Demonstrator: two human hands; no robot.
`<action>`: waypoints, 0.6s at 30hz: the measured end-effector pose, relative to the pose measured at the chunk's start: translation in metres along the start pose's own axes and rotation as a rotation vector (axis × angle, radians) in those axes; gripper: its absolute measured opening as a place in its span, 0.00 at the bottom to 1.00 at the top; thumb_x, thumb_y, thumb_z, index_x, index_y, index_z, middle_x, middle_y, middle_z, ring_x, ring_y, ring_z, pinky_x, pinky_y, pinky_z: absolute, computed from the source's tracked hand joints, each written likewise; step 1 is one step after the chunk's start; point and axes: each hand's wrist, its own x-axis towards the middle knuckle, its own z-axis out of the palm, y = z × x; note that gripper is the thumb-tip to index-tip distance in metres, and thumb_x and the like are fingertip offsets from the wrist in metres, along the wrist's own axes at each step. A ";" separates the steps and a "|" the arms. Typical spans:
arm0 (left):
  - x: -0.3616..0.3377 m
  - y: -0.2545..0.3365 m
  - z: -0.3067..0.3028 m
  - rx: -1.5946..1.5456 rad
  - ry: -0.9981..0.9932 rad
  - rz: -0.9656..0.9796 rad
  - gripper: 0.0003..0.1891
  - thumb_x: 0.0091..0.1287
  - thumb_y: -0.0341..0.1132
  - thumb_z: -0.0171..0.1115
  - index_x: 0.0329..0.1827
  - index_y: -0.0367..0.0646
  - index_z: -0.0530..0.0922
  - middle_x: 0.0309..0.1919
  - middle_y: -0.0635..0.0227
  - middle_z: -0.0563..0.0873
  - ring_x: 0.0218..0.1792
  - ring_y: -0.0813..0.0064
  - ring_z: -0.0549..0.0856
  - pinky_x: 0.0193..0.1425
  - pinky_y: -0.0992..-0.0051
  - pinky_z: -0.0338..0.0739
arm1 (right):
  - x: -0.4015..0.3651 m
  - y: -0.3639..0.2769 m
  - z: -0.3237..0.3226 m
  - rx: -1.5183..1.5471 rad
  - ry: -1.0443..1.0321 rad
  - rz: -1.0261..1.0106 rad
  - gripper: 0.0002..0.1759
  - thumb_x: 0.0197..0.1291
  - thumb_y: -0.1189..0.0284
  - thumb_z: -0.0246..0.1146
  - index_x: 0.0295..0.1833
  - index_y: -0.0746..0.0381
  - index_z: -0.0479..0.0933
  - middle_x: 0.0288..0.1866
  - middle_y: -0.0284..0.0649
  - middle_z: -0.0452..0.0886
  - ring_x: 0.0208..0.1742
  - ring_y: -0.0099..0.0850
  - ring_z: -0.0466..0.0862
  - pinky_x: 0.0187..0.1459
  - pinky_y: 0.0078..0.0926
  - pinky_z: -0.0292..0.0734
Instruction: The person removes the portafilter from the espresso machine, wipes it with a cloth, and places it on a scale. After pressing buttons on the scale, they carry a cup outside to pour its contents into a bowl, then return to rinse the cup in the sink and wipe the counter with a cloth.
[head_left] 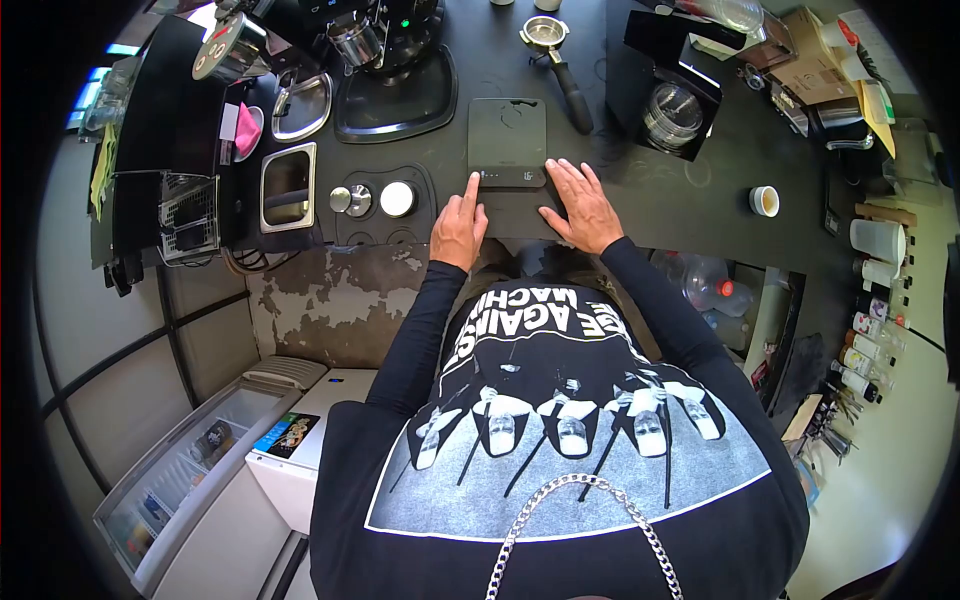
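A flat black digital coffee scale lies on the dark counter in front of me, with small lit digits on its front strip. My left hand points with its index finger stretched onto the left end of that strip; the hand holds nothing. Resting flat beside the scale's right front corner is my right hand, fingers extended and empty. Behind the scale on the right lies a portafilter, its basket facing up and its black handle angled toward me.
An espresso machine's drip tray stands back left. Left of my hands are a mat with round metal tools and a steel-rimmed container. A small white cup and a clear round container are to the right.
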 end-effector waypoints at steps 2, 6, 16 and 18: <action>-0.001 0.002 0.003 -0.023 0.061 -0.053 0.41 0.66 0.30 0.65 0.82 0.45 0.57 0.30 0.61 0.75 0.30 0.60 0.80 0.38 0.62 0.78 | -0.001 0.002 0.002 0.004 0.010 -0.002 0.41 0.70 0.54 0.61 0.81 0.60 0.56 0.77 0.42 0.67 0.79 0.38 0.64 0.80 0.44 0.51; -0.003 0.008 0.003 -0.133 0.132 -0.126 0.47 0.64 0.27 0.66 0.84 0.43 0.49 0.26 0.64 0.73 0.26 0.63 0.77 0.36 0.62 0.77 | -0.002 0.004 0.002 0.045 0.020 -0.005 0.42 0.69 0.54 0.62 0.81 0.61 0.55 0.77 0.42 0.67 0.79 0.38 0.65 0.79 0.44 0.52; -0.002 0.014 0.006 0.026 0.149 -0.093 0.43 0.63 0.26 0.66 0.82 0.55 0.59 0.27 0.63 0.72 0.28 0.61 0.77 0.37 0.60 0.77 | -0.002 0.014 0.000 0.108 0.034 -0.051 0.43 0.68 0.56 0.63 0.81 0.62 0.55 0.78 0.42 0.67 0.79 0.38 0.65 0.79 0.45 0.52; -0.001 0.015 0.007 0.052 0.129 -0.087 0.41 0.63 0.26 0.65 0.81 0.58 0.62 0.28 0.62 0.72 0.29 0.60 0.77 0.38 0.59 0.77 | -0.003 0.015 -0.001 0.114 0.033 -0.055 0.43 0.68 0.56 0.63 0.81 0.62 0.55 0.78 0.42 0.67 0.79 0.38 0.65 0.79 0.45 0.52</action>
